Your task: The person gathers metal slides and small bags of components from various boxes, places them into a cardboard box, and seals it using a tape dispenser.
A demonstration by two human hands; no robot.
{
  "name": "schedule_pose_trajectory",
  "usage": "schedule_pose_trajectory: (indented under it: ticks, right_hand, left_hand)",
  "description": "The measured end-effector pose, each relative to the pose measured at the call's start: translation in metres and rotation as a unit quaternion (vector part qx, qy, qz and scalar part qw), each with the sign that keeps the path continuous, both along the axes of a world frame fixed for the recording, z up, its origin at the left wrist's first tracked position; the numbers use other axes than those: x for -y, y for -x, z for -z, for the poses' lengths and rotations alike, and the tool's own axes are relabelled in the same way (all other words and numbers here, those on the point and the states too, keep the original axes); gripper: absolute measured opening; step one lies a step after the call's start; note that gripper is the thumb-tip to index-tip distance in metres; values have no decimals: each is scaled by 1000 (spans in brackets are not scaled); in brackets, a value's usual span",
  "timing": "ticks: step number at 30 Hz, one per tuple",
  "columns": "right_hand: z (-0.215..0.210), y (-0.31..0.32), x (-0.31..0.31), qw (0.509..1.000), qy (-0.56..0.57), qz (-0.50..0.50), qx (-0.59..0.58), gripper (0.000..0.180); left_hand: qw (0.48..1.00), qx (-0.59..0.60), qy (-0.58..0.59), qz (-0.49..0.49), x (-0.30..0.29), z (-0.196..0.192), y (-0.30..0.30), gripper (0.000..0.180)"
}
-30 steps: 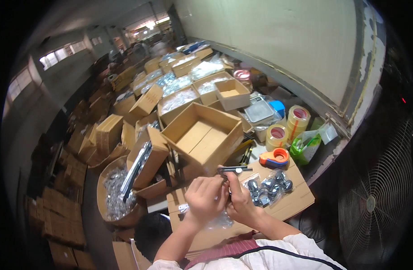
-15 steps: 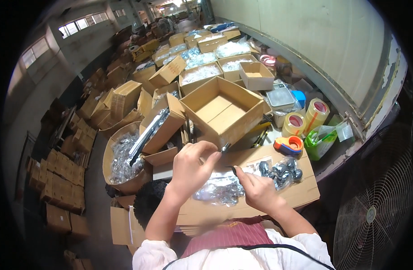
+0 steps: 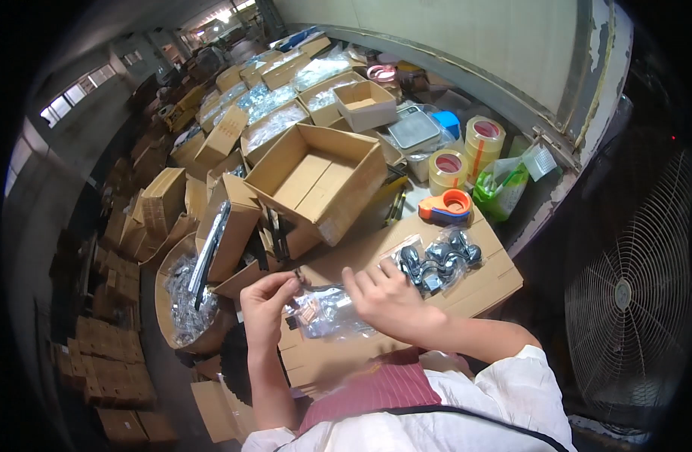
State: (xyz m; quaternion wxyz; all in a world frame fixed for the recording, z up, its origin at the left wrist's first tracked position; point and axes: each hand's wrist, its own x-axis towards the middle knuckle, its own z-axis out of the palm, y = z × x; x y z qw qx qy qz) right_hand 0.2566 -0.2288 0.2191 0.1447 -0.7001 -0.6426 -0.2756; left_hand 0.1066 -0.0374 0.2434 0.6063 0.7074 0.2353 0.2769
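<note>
Head view looks down on both forearms rising from the lower edge toward a flattened cardboard sheet point(image 3: 466, 290) used as a work surface. The left hand point(image 3: 267, 305) is bent at the wrist, its thumb and forefinger pinched on the top edge of a clear plastic bag point(image 3: 327, 313) that hangs between the two hands just above the cardboard. The right hand point(image 3: 387, 297) is turned palm down with fingers half spread over the bag's right side, touching it; whether those fingers actually grip the plastic cannot be told. The bag holds small parts, with something copper-coloured showing through, but glare and crumpled film make the contents unreadable. Just beyond the right hand lies a second clear bag of dark metal pieces point(image 3: 436, 260). Farther back sit an orange tape dispenser point(image 3: 445, 206), tape rolls point(image 3: 466, 151) and a large open carton point(image 3: 316, 177). A fan point(image 3: 625, 294) stands at the right. The person's torso hides the near edge of the cardboard, and the rim of the picture is dark.
</note>
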Motion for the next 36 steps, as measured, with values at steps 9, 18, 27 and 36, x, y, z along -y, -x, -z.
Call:
schedule_pose_trajectory:
  ticks: [9,18,27,36]
  right_hand:
    - [-6,23,-27,997,-28,21,-68,25]
    - [-2,67,-45,995,74,-9,-64,18]
    - [5,15,-31,923,154,-164,-314,28]
    - [21,0,-22,817,141,-176,-531,36]
  left_hand:
    - [990,72,114,-42,-4,57,40,12]
    - [951,169,256,-50,-8,115,61,11]
    - [920,139,364,-49,-4,88,74,15]
    - [962,81,259,-17,19,42,43,16]
